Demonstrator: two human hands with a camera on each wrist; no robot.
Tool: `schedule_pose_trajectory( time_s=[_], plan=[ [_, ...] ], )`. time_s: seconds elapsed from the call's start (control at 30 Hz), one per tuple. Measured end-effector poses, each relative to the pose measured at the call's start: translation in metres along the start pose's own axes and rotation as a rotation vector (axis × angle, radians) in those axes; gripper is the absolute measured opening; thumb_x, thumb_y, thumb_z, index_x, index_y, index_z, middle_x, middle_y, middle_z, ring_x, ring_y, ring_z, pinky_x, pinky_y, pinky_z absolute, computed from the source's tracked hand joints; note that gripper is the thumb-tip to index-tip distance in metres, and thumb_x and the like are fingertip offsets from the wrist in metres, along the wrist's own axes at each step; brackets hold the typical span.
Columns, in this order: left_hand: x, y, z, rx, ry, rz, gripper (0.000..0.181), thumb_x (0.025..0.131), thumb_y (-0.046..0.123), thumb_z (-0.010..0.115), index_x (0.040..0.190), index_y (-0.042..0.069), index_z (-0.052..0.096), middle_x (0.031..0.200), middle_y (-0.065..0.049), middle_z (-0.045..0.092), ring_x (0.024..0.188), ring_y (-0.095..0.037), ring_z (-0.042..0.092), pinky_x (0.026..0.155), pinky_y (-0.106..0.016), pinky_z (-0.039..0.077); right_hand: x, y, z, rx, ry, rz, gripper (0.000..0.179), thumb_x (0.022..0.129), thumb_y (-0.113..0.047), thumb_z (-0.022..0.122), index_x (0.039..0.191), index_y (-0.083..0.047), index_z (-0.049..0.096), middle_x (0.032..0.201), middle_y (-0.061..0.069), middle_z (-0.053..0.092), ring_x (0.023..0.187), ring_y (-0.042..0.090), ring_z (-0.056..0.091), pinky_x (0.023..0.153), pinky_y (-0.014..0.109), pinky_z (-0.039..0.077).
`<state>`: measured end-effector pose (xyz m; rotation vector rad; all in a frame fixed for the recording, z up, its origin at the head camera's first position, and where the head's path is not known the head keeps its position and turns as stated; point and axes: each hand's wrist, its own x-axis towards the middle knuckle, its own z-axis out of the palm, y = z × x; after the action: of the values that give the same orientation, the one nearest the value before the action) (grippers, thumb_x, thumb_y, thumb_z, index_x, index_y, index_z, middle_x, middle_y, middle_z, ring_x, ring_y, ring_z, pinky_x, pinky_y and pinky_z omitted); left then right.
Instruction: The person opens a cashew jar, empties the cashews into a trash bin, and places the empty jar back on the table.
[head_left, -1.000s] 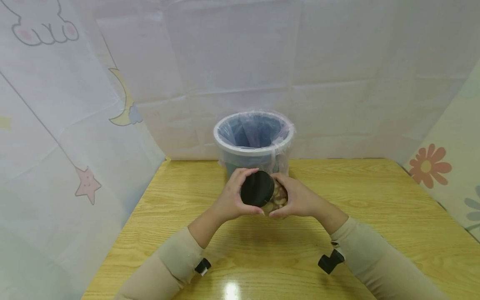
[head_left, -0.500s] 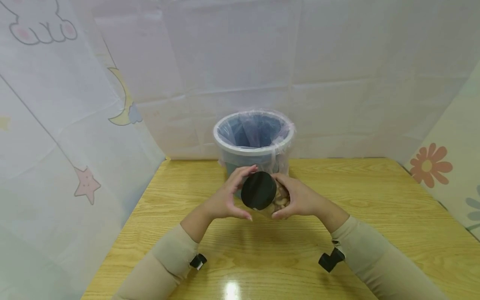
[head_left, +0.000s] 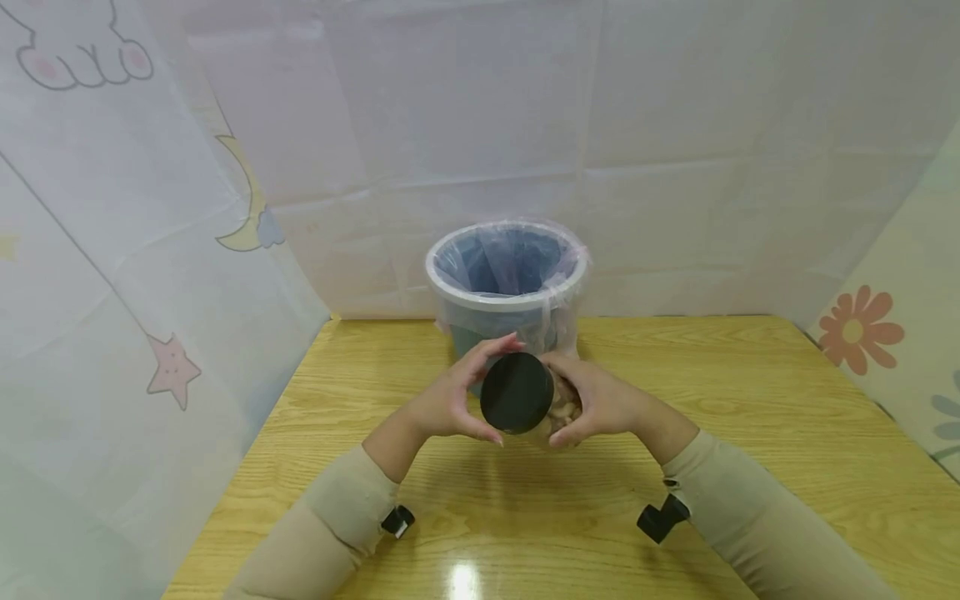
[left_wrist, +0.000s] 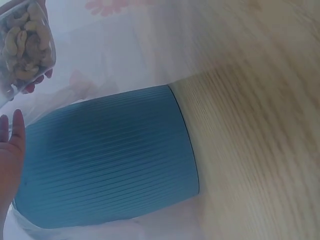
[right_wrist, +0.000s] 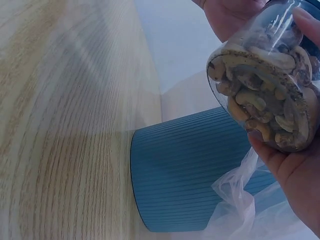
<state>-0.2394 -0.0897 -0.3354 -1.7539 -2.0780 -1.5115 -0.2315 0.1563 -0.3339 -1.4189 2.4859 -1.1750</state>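
A clear jar of cashews (head_left: 564,410) is held up over the table, tilted so its black lid (head_left: 517,392) faces left and up. My right hand (head_left: 603,398) grips the jar's body from the right, fingers and thumb round it. To the left, my left hand (head_left: 447,402) is spread about the lid, and a gap shows between thumb and lid. In the left wrist view, fingertips of that hand stand apart from the jar (left_wrist: 26,47). Nuts and crumbs lie against the jar's base (right_wrist: 260,102) in the right wrist view.
Just behind the hands stands a blue ribbed bin (left_wrist: 107,155) with a white rim (head_left: 450,287) and a clear bag liner (head_left: 558,312). Under it is a wood-grain table (head_left: 712,383). Patterned cloth (head_left: 480,108) hangs close behind and along both sides.
My left hand has loosened from the lid, its thumb drawing back to the left. The jar, still in my right hand, has come down slightly. The bin has not moved.
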Motion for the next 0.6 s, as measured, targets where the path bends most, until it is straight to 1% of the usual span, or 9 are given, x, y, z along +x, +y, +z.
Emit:
schedule_pose_trajectory(
  time_s=[0.07,0.1,0.17,0.23,0.37,0.47,0.53,0.6],
  plan=[
    [-0.001,-0.001,0.001,-0.007,-0.006,-0.001,0.107,0.063,0.023,0.082,0.135,-0.018,0.015,0.135,-0.031,0.029,0.125,-0.034,0.035,0.1,-0.038,0.038,0.001,-0.01,-0.002,0.01,-0.008,-0.004,0.078,0.063,-0.014,0.084,0.128,-0.002,0.042,0.117,0.007,0.055,0.1,0.013,0.055,0.084,0.032,0.045],
    [-0.001,-0.001,0.001,-0.007,-0.007,0.002,0.107,0.064,0.026,0.08,0.135,-0.018,0.015,0.135,-0.03,0.03,0.125,-0.034,0.035,0.1,-0.038,0.038,0.001,-0.01,-0.002,0.01,-0.007,-0.011,0.078,0.062,-0.013,0.084,0.128,-0.002,0.042,0.117,0.007,0.055,0.1,0.013,0.055,0.084,0.031,0.045],
    [-0.001,-0.001,0.001,-0.002,-0.008,0.01,0.105,0.063,0.02,0.082,0.136,-0.017,0.016,0.135,-0.029,0.031,0.124,-0.033,0.036,0.1,-0.038,0.038,0.001,-0.01,-0.001,0.017,-0.011,-0.014,0.079,0.062,-0.011,0.083,0.128,0.0,0.042,0.118,0.008,0.055,0.101,0.014,0.054,0.085,0.031,0.045],
    [0.0,0.0,0.002,0.005,-0.008,0.022,0.104,0.063,0.02,0.082,0.135,-0.017,0.017,0.134,-0.029,0.032,0.123,-0.034,0.037,0.1,-0.038,0.038,0.001,-0.009,-0.001,0.018,-0.014,-0.019,0.079,0.062,-0.009,0.083,0.128,0.0,0.042,0.118,0.008,0.054,0.101,0.014,0.054,0.085,0.031,0.045],
    [0.003,0.005,0.002,0.085,0.002,0.071,0.1,0.067,0.038,0.074,0.133,-0.018,0.024,0.13,-0.029,0.035,0.12,-0.036,0.038,0.101,-0.04,0.036,0.0,0.006,0.003,0.013,-0.018,-0.016,0.081,0.063,-0.013,0.084,0.13,-0.005,0.04,0.12,0.006,0.052,0.102,0.015,0.054,0.086,0.032,0.045],
    [0.005,0.008,0.003,0.158,0.02,0.094,0.098,0.068,0.047,0.07,0.13,-0.017,0.03,0.127,-0.028,0.038,0.118,-0.036,0.04,0.101,-0.041,0.035,0.0,0.019,0.005,0.0,-0.015,-0.007,0.083,0.063,-0.019,0.085,0.132,-0.011,0.039,0.122,0.003,0.051,0.103,0.015,0.053,0.087,0.033,0.044],
    [0.005,0.007,0.004,0.18,0.038,0.091,0.097,0.067,0.049,0.07,0.129,-0.016,0.032,0.126,-0.026,0.04,0.116,-0.036,0.041,0.1,-0.041,0.035,0.0,0.022,0.006,-0.006,-0.01,-0.004,0.083,0.063,-0.023,0.085,0.132,-0.015,0.04,0.122,0.0,0.051,0.104,0.014,0.053,0.088,0.033,0.044],
    [0.003,0.002,0.005,0.195,0.056,0.084,0.098,0.066,0.051,0.07,0.13,-0.013,0.034,0.126,-0.023,0.041,0.116,-0.033,0.041,0.1,-0.041,0.036,0.0,0.023,0.006,-0.006,-0.006,0.005,0.082,0.063,-0.026,0.085,0.131,-0.017,0.04,0.122,-0.002,0.051,0.104,0.014,0.052,0.089,0.032,0.043]
  ],
)
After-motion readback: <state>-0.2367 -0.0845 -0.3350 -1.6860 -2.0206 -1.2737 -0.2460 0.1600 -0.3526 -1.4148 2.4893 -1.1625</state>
